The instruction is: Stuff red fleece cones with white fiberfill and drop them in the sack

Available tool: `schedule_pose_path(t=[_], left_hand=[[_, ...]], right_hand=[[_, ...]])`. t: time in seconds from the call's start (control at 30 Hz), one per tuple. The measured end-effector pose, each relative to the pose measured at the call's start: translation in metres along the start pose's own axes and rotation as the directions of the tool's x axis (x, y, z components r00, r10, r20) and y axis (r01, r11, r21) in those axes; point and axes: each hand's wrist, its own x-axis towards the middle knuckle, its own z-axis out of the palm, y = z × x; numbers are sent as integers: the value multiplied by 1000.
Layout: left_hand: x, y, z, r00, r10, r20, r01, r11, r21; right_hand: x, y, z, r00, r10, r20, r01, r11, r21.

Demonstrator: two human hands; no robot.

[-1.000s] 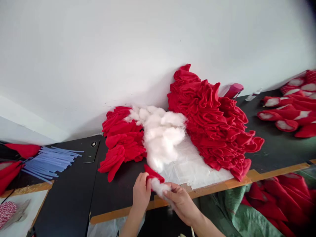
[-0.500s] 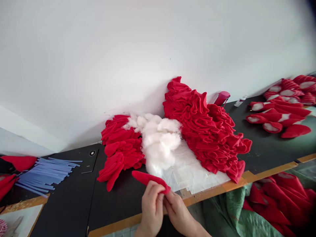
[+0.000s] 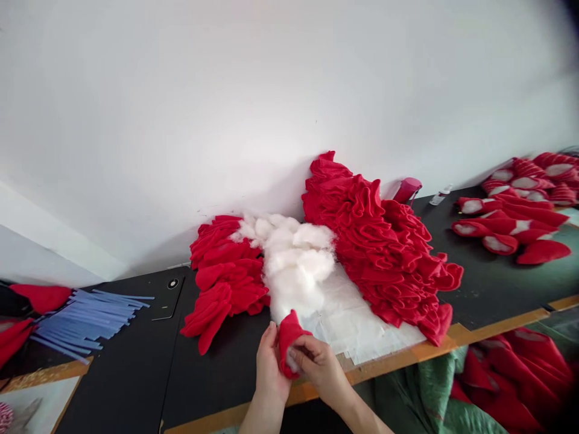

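Between my hands, over the table's front edge, is a red fabric pouch [image 3: 292,333] with its opening toward me and a bit of white stuffing showing inside. My left hand [image 3: 271,369] cups it from the left, thumb along its side. The fingers of my right hand [image 3: 320,364] pinch the rim at the opening, near the white stuffing. Just beyond lies a heap of fluffy white stuffing [image 3: 296,259] on a white plastic sheet [image 3: 357,319]. Red fabric pieces [image 3: 226,277] are stacked to its left, and a larger pile of red pieces [image 3: 380,241] stands to its right.
Blue strips [image 3: 85,319] and a black phone [image 3: 167,298] lie on the left. At the right are stuffed red pieces [image 3: 511,226], a small bottle [image 3: 440,194] and a pink cylinder [image 3: 407,190]. A green sack [image 3: 434,392] with red pieces hangs below the table edge.
The red pouch has turned from lying sideways, pointing left, to pointing away from me with its opening visible. My left hand has shifted to its side; my right fingers are now at the rim.
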Motion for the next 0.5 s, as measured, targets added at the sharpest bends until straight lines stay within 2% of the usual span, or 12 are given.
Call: schedule_pose_path(t=[0.1,0.2,0.27,0.33,0.37,0.43,0.5], left_hand=[[3,-9,-6,987,-139,80,152,970,-189],[4,-15,-10,968,-216,127,241,938,-249],[4,-16,-8,982,-178,69,188,960,-205],[3,-16,-1,999,-45,-2,44,987,-158],[0,-15,3,999,30,-13,-31,992,-125],[-7,-13,12,990,142,20,-141,989,-51],[-17,-12,18,980,173,102,-177,984,30]], right_hand=[[-1,-1,1,984,-172,45,178,962,-209],[-4,0,2,952,-303,28,295,894,-336],[-4,2,3,935,-347,-77,287,864,-413],[-2,5,2,912,-376,-164,266,845,-464],[-1,6,1,905,-390,-170,271,836,-478],[-1,6,-1,902,-420,-98,326,812,-484],[-2,3,-3,906,-421,26,383,795,-471]])
